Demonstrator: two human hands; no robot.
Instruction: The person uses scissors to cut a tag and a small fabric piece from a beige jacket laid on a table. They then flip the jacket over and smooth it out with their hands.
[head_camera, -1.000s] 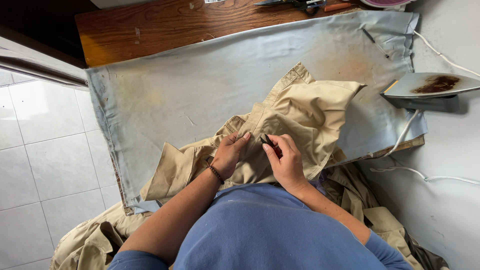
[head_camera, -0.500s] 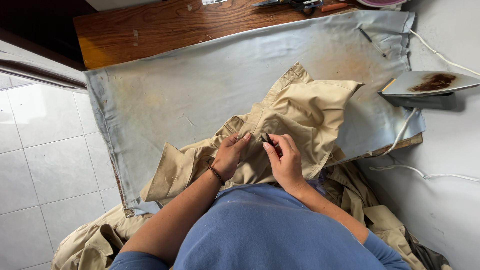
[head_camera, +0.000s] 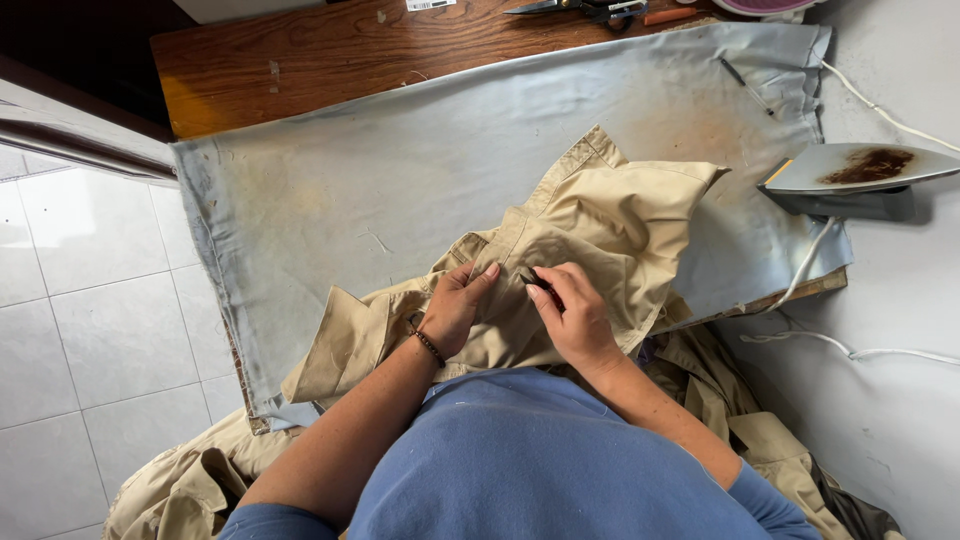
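Head view: a khaki garment (head_camera: 600, 225) is seen bunched on a pale blue pressing cloth (head_camera: 350, 190), and a small dark tool (head_camera: 540, 285), too small to identify, is pinched narrowly between the thumb and fingers of the right hand (head_camera: 575, 320). The tool's tip is set against a seam of the garment, directly at the grip, and its short length is angled up and away from the wrist. The left hand (head_camera: 455, 310) is laid flat on the fabric just beside the grip, fingers closed together and pressing the cloth down; nothing is clasped in it. Both hands are almost touching, the right being the nearer to the seam worked on. Most of the garment extends beyond the grip, away from the body, while more khaki fabric hangs below it, over the table edge. Well apart, beyond the right hand, a clothes iron (head_camera: 850, 175) is resting with its scorched soleplate exposed, its white cord (head_camera: 800, 290) trailing down. Scissors (head_camera: 575, 8) lie on the wooden table (head_camera: 330, 50) farthest from the grip.
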